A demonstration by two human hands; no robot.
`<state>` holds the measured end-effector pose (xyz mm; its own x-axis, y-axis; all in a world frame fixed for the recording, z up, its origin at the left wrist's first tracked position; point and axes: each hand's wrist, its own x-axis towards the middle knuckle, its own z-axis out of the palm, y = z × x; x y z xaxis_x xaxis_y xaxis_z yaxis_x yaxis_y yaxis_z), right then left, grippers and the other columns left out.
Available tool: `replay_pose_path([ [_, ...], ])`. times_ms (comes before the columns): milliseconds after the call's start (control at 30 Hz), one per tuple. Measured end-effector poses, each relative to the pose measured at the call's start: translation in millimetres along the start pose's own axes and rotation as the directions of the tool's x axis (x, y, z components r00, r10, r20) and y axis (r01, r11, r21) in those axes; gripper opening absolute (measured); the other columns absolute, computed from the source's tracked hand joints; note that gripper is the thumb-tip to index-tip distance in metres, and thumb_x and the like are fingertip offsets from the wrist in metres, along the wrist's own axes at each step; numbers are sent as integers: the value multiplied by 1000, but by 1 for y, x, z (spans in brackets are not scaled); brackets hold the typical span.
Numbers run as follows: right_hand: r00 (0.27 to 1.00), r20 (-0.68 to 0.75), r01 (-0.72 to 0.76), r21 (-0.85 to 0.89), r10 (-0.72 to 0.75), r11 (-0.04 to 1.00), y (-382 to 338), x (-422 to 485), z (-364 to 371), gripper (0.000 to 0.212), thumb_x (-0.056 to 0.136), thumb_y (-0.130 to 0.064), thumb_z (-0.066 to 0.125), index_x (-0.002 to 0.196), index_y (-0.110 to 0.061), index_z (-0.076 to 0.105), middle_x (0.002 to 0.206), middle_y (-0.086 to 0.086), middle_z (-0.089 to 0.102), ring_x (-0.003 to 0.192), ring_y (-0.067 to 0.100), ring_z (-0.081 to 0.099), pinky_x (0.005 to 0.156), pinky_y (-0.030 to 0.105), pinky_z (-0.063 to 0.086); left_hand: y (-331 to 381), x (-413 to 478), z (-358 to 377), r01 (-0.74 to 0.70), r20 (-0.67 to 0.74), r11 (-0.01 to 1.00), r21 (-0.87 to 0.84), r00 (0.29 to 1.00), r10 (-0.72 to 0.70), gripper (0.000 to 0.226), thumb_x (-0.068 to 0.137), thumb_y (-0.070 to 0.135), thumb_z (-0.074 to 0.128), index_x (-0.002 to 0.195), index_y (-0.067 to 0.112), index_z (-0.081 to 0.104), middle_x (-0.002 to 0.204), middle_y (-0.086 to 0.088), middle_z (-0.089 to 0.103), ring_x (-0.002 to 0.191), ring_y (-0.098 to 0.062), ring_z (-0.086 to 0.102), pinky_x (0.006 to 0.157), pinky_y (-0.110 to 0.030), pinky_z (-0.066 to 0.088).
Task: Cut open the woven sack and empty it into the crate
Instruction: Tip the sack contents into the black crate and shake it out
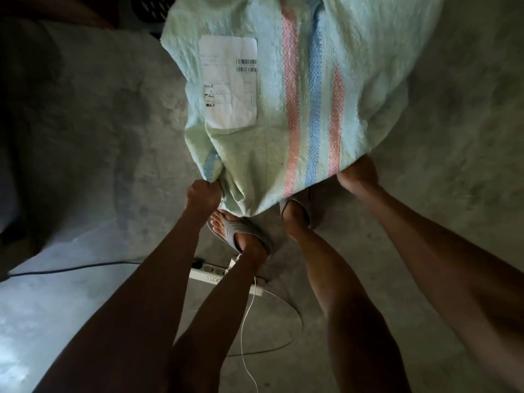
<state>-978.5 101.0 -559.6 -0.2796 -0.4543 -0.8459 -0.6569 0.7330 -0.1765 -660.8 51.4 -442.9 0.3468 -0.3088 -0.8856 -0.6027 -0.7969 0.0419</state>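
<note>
Concrete floor [425, 137], grey and blotchy, filled the view beneath you. Over it hung the woven sack [255, 154], pale green with pink and blue stripes running down its length. It took up the upper middle of the view, and its near end reached down towards your feet.

Your left hand [204, 194] was clenched round the sack's near left corner, bunching the fabric in a fist. Your right hand [358, 174] gripped the near right edge. Its fingers were tucked under the cloth and hidden, so only the back of the hand showed. The sack stretched away from both hands, its near hem slung between them and sagging just over your toes.

A white shipping label [226, 83] with barcodes was stuck on the sack's left half, well beyond your left hand. At the top edge, a corner of a dark perforated crate [153, 7] showed just left of the sack's far end. The rest of it was hidden.

You wore grey slippers [243, 232], their toes just under the sack's hem. Behind your left foot lay a white power strip [209, 275]. A thin white cable [246, 336] trailed from it towards you, and a dark cable [71, 269] ran off to the left.
</note>
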Motion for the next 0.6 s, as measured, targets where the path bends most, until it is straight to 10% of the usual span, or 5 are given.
replay_pose_path([
  [267, 992, -93, -64, 168, 81, 984, -84, -181, -127, 34, 91, -4, 42, 102, 12, 70, 106, 32, 69, 105, 46, 64, 86, 46, 49, 33, -135, -85, -143, -130, 961, -236, 985, 114, 59, 86, 44, 59, 104, -11, 68, 108, -35, 70, 104, -43, 68, 81, -44, 51],
  [400, 956, -200, -69, 555, 213, 829, -112, -213, -199, 24, 72, -18, 52, 52, -10, 62, 51, 3, 56, 55, 22, 50, 54, 37, 36, 66, -183, -132, -187, -157, 892, -411, 979, 133, 44, 74, 46, 55, 77, 4, 67, 53, -9, 57, 52, -25, 55, 60, -37, 42],
  [600, 994, -56, -62, 406, 93, 912, -140, -192, -221, 36, 98, -15, 43, 63, -26, 43, 67, -5, 45, 58, 8, 41, 57, 25, 39, 94, -158, -149, -147, -48, 870, -470, 989, 141, 21, 98, 12, 43, 87, 4, 60, 30, 8, 40, 26, -8, 35, 37, -18, 27],
])
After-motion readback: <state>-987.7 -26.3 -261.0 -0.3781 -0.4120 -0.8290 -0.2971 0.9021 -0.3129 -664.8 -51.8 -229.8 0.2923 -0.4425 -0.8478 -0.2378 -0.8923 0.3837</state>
